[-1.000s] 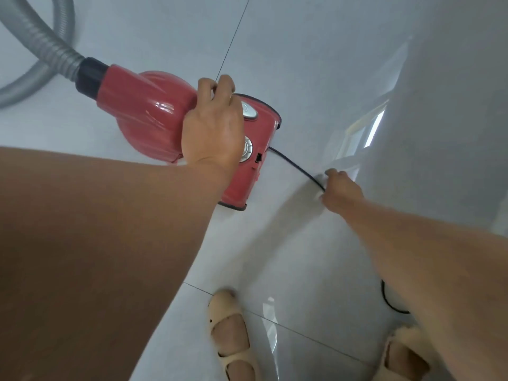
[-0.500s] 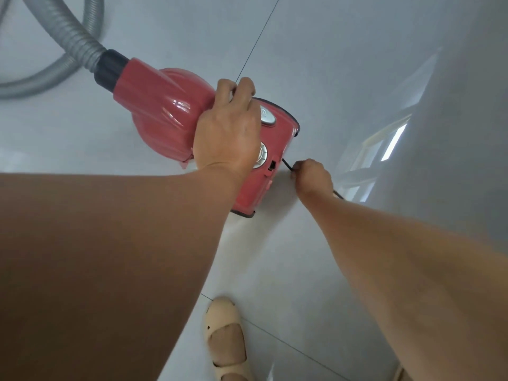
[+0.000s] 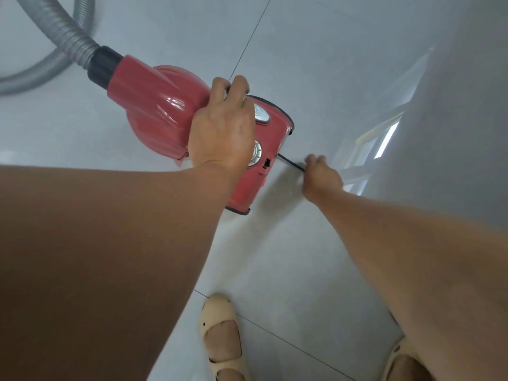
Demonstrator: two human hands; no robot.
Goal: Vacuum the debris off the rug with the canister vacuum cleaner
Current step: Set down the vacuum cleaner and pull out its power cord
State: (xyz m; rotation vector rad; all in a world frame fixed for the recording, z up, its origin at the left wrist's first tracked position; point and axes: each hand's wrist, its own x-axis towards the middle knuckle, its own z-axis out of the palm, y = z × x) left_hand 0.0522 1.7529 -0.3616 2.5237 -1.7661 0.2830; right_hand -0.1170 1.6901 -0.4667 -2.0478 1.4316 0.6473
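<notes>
A red canister vacuum cleaner (image 3: 159, 105) lies on the pale tiled floor, its grey ribbed hose (image 3: 63, 34) running off to the upper left. My left hand (image 3: 222, 130) grips the top of the canister, fingers curled over its handle. My right hand (image 3: 321, 174) pinches the thin black power cord (image 3: 290, 162) a short way out from the canister's rear, where the cord comes out. The hand is motion-blurred. No rug or debris is in view.
Glossy grey floor tiles (image 3: 316, 64) reflect a window at the right. My two feet in cream sandals (image 3: 222, 339) stand at the bottom, the right one (image 3: 404, 361) partly cut off. A second loop of hose (image 3: 33, 78) curves along the left edge.
My right hand went in close to the canister's rear along the cord, then drew back out a little to the right with the cord in it. My left hand stayed on the canister.
</notes>
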